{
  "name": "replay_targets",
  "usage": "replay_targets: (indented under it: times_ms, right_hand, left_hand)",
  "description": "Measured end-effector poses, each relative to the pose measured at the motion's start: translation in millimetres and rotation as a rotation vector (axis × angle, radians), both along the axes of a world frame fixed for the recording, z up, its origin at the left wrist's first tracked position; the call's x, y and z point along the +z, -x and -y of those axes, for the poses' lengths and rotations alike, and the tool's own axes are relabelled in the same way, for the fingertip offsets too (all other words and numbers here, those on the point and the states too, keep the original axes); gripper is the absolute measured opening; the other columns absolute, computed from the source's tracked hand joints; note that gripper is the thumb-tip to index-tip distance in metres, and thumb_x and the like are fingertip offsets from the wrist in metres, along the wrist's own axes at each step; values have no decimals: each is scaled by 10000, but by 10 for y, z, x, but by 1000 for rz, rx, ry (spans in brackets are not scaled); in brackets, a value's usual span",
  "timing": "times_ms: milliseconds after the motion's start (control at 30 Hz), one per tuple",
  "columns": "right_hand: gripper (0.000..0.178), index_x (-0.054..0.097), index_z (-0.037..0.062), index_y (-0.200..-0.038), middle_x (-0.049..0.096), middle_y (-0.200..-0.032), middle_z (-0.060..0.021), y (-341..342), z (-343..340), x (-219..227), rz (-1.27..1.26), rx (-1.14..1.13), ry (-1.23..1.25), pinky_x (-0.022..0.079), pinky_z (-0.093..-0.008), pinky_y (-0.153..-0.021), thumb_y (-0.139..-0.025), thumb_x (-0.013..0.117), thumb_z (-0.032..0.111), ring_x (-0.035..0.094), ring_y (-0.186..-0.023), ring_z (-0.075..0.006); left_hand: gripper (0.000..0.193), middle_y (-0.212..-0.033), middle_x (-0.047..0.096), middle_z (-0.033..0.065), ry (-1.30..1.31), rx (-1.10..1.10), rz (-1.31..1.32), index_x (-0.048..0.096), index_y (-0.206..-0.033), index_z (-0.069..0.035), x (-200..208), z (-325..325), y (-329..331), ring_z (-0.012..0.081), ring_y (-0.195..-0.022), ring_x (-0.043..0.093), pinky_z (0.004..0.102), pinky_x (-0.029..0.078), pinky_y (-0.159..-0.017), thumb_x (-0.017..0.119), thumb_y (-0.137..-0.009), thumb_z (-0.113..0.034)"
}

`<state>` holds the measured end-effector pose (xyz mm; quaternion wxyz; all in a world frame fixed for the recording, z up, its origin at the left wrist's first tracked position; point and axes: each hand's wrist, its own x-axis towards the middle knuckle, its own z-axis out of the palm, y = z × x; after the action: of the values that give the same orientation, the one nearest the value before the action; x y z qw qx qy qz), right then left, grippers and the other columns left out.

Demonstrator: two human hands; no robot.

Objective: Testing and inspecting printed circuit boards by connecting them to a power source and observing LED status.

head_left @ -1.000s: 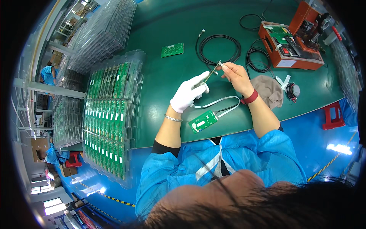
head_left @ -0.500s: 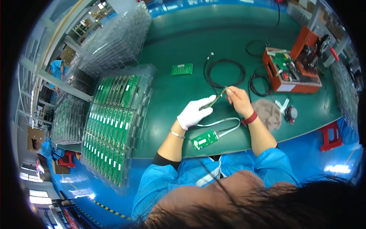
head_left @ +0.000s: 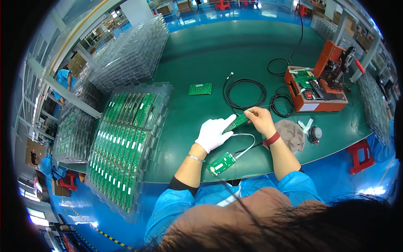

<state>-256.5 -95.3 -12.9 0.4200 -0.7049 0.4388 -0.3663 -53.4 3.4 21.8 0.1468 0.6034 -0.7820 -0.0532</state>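
My left hand (head_left: 213,133), in a white glove, grips a narrow green circuit board (head_left: 236,122) between thumb and fingers. The bare fingers of my right hand (head_left: 261,121) pinch the board's right end; whether a connector sits between them is hidden. The board is held above the table with its green face showing. Below my hands lies a second green circuit board (head_left: 221,164) near the table edge. A white flat cable (head_left: 251,147) loops from that board up toward my left hand, and its far end is hard to make out.
A clear tray (head_left: 166,94) filled with circuit boards stands left, near stacked clear trays (head_left: 130,50). Another small board (head_left: 200,89) lies ahead. Coiled black cable (head_left: 265,94), an orange test fixture (head_left: 321,107), a brown cloth (head_left: 291,136) and a small round device (head_left: 315,134) are to the right.
The held board has turned from nearly edge-on to show its green face. The white cable's loop has narrowed and pulled in leftward. The whole view has tilted slightly upward.
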Motion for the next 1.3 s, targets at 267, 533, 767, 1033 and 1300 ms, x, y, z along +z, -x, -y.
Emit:
replay_targets:
  times_ms: [267, 533, 767, 1033, 1300]
  right_hand:
    - [156, 664, -80, -943, 674, -780, -90, -26, 6, 69, 443, -94, -239, 531, -221, -635, -890, 627, 62, 623, -660, -137]
    - [161, 664, -74, -953, 683, -796, -95, -35, -50, 0, 516, -166, -252, 531, -217, -644, -888, 633, 69, 637, -678, -142]
    - [304, 661, 20, -1088, 689, -837, -71, 231, -133, 392, -200, -206, 129, 519, -268, -637, -864, 694, 223, 630, -669, -153]
    - [497, 551, 38, -1270, 537, -1320, -158, 1491, 453, 193, -589, -809, 857, 445, -356, -961, -803, 662, 164, 536, -1160, -330]
    - [578, 487, 99, -1366, 492, -1406, -105, 1637, 325, -40, -656, -715, 846, 410, -351, -1047, -806, 629, 68, 491, -1265, -302]
  left_hand:
    - [440, -985, 627, 60, 190, 133, -57, 654, -1168, -127, -196, -65, -363, 236, -804, 598, 321, 483, -765, 689, -782, -335]
    - [393, -993, 621, 55, 205, 281, -154, 675, -1089, -108, -229, -45, -302, 233, -817, 604, 309, 483, -756, 711, -768, -333]
    - [375, -983, 614, 65, 253, 305, -174, 678, -1077, -95, -292, 59, -368, 230, -834, 612, 306, 489, -754, 732, -760, -289]
    - [357, -968, 601, 72, 331, 258, -269, 665, -1060, -82, -303, 65, -398, 241, -830, 607, 317, 491, -756, 740, -755, -252]
    - [355, -984, 606, 75, 306, 277, -284, 662, -1056, -84, -402, -20, -466, 246, -854, 611, 319, 493, -769, 745, -748, -241]
